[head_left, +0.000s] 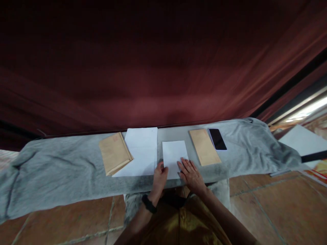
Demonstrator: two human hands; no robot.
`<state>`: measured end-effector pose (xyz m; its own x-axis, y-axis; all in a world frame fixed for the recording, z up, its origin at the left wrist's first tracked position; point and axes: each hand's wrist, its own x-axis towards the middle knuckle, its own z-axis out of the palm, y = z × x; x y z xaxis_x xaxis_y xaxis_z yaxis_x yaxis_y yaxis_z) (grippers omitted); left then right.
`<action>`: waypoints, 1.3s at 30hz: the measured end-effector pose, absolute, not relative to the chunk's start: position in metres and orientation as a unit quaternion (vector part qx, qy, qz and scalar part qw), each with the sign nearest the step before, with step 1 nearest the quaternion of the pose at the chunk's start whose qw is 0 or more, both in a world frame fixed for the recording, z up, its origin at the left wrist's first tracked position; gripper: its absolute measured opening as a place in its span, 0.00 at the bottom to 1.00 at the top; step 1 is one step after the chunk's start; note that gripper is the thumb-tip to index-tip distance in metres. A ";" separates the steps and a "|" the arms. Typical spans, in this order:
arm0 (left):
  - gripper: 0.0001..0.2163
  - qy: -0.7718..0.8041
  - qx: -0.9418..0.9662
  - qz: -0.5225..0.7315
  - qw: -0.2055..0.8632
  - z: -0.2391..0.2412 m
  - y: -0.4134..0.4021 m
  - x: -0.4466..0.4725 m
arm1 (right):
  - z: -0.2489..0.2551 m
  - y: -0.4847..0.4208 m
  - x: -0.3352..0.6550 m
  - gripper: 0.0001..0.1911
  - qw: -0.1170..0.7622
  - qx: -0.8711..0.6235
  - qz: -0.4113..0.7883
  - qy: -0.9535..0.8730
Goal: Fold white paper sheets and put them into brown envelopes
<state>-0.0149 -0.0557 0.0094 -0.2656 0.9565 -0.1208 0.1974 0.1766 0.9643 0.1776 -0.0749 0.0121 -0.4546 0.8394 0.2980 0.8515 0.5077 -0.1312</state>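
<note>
A white sheet of paper [174, 153], apparently folded, lies on the grey cloth in front of me. My left hand [160, 175] pinches its lower left edge, thumb on top and the other fingers curled at the side. Flat on its lower right part rests my right hand [191, 174], fingers spread. To the left are larger white sheets [143, 149], partly covered by a stack of brown envelopes [113, 151]. On the right, brown envelopes [204, 147] lie at a slant, with a dark-screened phone [217, 139] beside them.
A grey cloth [68, 170] with wrinkled ends covers the long narrow table. Behind it hangs a dark red curtain [158, 85]. Tiled floor [281, 200] shows below, and a white board-like sheet [304, 143] stands beyond the table's right end.
</note>
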 end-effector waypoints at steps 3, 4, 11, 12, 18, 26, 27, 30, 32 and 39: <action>0.20 0.665 0.441 0.432 0.421 0.013 -0.064 -0.022 | 0.014 -0.080 0.177 0.28 0.153 -0.487 -0.020 -0.860; 0.21 0.676 0.454 0.409 0.412 0.016 -0.067 -0.024 | 0.014 -0.081 0.177 0.28 0.149 -0.483 -0.020 -0.863; 0.19 0.714 0.673 0.177 0.076 0.046 -0.082 -0.015 | 0.018 -0.083 0.176 0.29 0.149 -0.479 -0.015 -0.865; 0.19 0.689 0.702 0.172 0.053 0.047 -0.079 -0.010 | 0.018 -0.083 0.177 0.28 0.148 -0.479 -0.013 -0.865; 0.21 0.496 0.848 0.162 0.087 0.033 -0.031 0.035 | 0.011 -0.084 0.178 0.23 0.159 -0.463 0.010 -0.872; 0.23 0.470 0.866 0.147 0.087 0.016 0.024 0.045 | 0.014 -0.080 0.175 0.26 0.182 -0.472 0.016 -0.862; 0.24 0.473 0.865 0.146 0.087 0.016 0.030 0.042 | 0.014 -0.081 0.176 0.26 0.177 -0.473 0.011 -0.863; 0.24 0.491 0.856 0.140 0.080 0.014 0.045 0.033 | 0.015 -0.082 0.177 0.29 0.168 -0.474 0.000 -0.864; 0.24 0.507 0.848 0.136 0.071 0.013 0.053 0.025 | 0.014 -0.082 0.178 0.30 0.165 -0.473 -0.005 -0.865; 0.26 0.589 0.799 0.118 0.029 0.010 0.045 0.003 | 0.014 -0.083 0.179 0.29 0.163 -0.473 -0.005 -0.866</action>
